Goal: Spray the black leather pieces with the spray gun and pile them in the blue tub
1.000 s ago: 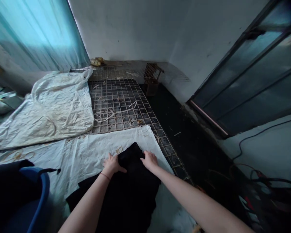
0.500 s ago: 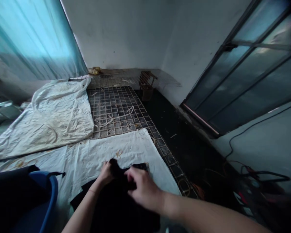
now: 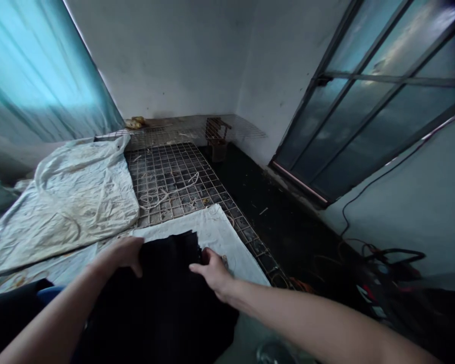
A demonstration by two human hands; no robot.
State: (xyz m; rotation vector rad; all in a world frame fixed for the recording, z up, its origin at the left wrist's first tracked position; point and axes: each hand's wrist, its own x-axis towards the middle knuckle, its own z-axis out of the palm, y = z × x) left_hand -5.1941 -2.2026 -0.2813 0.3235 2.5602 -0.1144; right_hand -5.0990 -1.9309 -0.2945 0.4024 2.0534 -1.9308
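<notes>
A piece of black cloth (image 3: 167, 293) spreads between my hands, its top edge raised over the white sheet. It looks layered at the upper right corner. My left hand (image 3: 127, 253) grips its upper left edge, thumb on the near face and fingers behind. Along the upper right edge my right hand (image 3: 212, 270) pinches the cloth between thumb and fingers. The lower part of the cloth is so dark that its folds cannot be made out.
Beneath lies a white sheet (image 3: 208, 222) on a wire mesh platform (image 3: 167, 172), with a crumpled cream sheet (image 3: 87, 197) to the left. A blue tub (image 3: 50, 293) shows at lower left, partly covered by dark cloth. A small wooden stool (image 3: 217, 139) stands beyond; cables and a dark machine (image 3: 394, 283) sit right.
My hands have moved apart, the left one going leftward. The bunched black cloth now stretches wider and flatter between them. The view has shifted to the right.
</notes>
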